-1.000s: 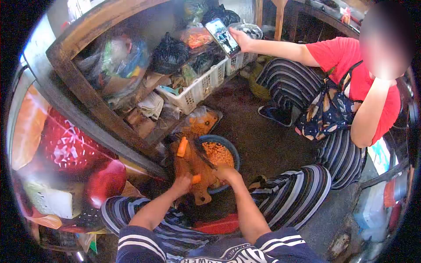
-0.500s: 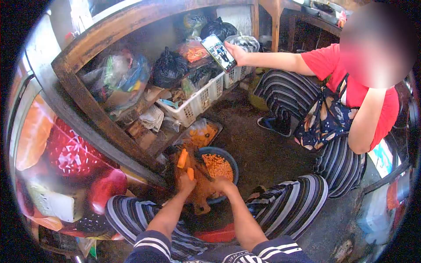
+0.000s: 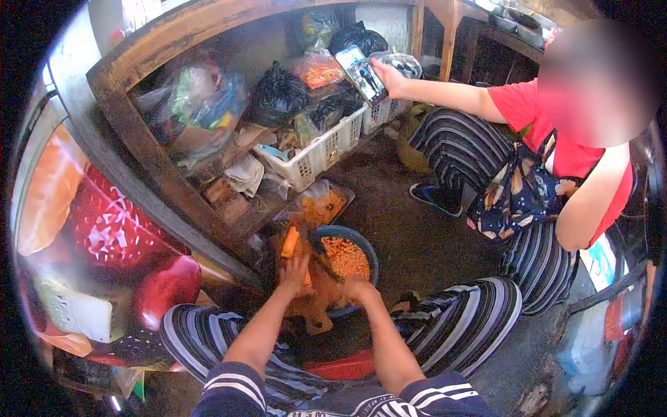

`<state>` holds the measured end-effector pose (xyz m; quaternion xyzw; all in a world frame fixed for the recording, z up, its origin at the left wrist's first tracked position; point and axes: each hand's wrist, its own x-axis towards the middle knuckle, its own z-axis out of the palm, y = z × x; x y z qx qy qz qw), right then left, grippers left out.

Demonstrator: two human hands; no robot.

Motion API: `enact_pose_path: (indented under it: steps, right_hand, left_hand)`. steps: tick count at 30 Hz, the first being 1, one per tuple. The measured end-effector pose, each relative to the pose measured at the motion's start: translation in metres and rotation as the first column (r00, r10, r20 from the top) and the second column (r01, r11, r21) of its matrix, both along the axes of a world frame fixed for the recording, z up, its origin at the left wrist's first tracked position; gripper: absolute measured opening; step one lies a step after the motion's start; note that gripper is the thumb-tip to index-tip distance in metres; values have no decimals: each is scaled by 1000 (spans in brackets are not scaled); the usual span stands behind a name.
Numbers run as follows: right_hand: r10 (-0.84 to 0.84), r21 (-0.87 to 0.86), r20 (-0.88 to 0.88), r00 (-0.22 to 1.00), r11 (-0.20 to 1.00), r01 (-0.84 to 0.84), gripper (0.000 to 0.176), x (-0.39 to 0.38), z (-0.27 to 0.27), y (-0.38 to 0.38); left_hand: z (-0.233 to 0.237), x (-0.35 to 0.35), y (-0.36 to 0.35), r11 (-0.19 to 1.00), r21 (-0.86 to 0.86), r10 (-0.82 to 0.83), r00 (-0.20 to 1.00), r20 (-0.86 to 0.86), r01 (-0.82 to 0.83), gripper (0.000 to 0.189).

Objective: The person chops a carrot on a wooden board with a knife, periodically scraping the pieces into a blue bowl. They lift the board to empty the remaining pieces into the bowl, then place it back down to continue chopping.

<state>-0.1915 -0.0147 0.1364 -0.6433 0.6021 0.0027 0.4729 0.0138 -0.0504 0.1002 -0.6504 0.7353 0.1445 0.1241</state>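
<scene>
On the wooden cutting board (image 3: 321, 295), my left hand (image 3: 295, 272) lies with its fingers stretched forward and a little apart. One carrot piece (image 3: 290, 242) sits just beyond the fingertips. Another orange carrot piece (image 3: 308, 279) shows along the hand's right edge, partly covered. My right hand (image 3: 356, 288) is closed around the handle of a knife (image 3: 325, 261), whose dark blade points up and left over the board. Behind the right hand stands a blue basin (image 3: 376, 260) holding many small diced carrot pieces (image 3: 345, 257).
A tray of orange pieces (image 3: 322, 206) lies beyond the basin. White plastic crates (image 3: 326, 153) and black bags (image 3: 278, 94) fill the shelf behind. At right sits another person (image 3: 528, 111) in a red shirt, holding a phone (image 3: 360, 75). A wooden beam (image 3: 174, 163) slants at left.
My left hand has moved slightly forward and its fingers have straightened over the carrot pieces. The right hand still holds the knife in about the same place. The view has shifted slightly.
</scene>
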Motion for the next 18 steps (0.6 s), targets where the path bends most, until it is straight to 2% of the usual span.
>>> enact_pose_path:
  steps: [2,3,5,9,11,12,14,15,18]
  right_hand:
    - [-8,-1,-32,999,1000,8,38,2,-4,-3]
    - [-9,-2,-34,999,1000,9,38,3,-5,-3]
    - [-27,-34,-32,999,999,26,40,3,1,-1]
    - [56,34,-9,998,998,-56,40,1,22,5]
    - [-102,26,68,992,995,100,40,0,26,11]
    - [-104,24,65,992,994,103,40,0,16,9]
    - [19,-53,-34,999,998,-21,43,2,-5,0]
    - [19,-55,-35,999,998,-21,43,1,-9,-1]
    - [48,28,-28,998,998,-47,47,2,-6,-1]
  left_hand:
    - [-20,11,-10,957,26,-289,956,49,288,106]
    - [-31,19,-13,957,24,-291,956,47,290,106]
    - [-41,27,-16,932,-40,-362,923,-128,360,105]
    - [-46,33,-21,947,9,-309,919,-244,321,102]
    - [-68,36,-27,947,-32,-315,907,-281,319,101]
    - [-69,36,-28,946,-34,-318,905,-283,321,101]
    - [-48,31,-21,962,25,-251,913,-323,273,102]
    - [-46,30,-21,962,23,-251,912,-323,273,102]
    - [-41,30,-21,965,39,-231,912,-340,259,103]
